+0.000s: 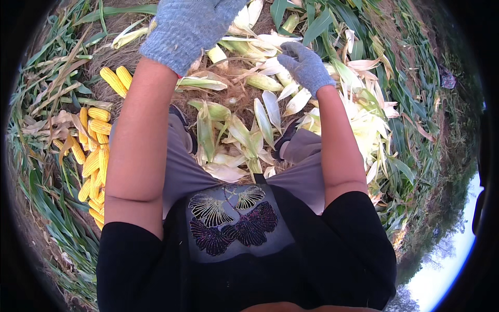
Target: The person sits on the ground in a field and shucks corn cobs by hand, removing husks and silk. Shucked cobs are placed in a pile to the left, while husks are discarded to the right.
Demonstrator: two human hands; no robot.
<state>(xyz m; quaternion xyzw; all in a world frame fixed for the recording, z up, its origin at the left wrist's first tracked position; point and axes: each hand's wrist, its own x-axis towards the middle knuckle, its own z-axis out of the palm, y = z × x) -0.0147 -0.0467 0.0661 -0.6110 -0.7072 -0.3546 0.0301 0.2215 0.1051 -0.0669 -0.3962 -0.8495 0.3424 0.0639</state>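
My left hand (187, 31), in a grey knitted glove, reaches forward at the top edge, which cuts off its fingers. A pale corn husk (130, 38) juts out beside it; whether the hand touches it is not clear. My right hand (306, 66), gloved alike, hovers over or rests on a heap of unhusked corn ears and pale husks, thumb and fingers apart. An unhusked ear (264, 82) lies just left of it. Between my feet are loose green and white husks (230, 124).
Husked yellow corn cobs (93, 156) lie piled on the left, two more cobs (117, 80) farther forward. Stripped pale husks (362, 128) are heaped beyond my right forearm. Cut green stalks and leaves (405, 101) ring the dry ground. My shoes (286, 136) stand among the husks.
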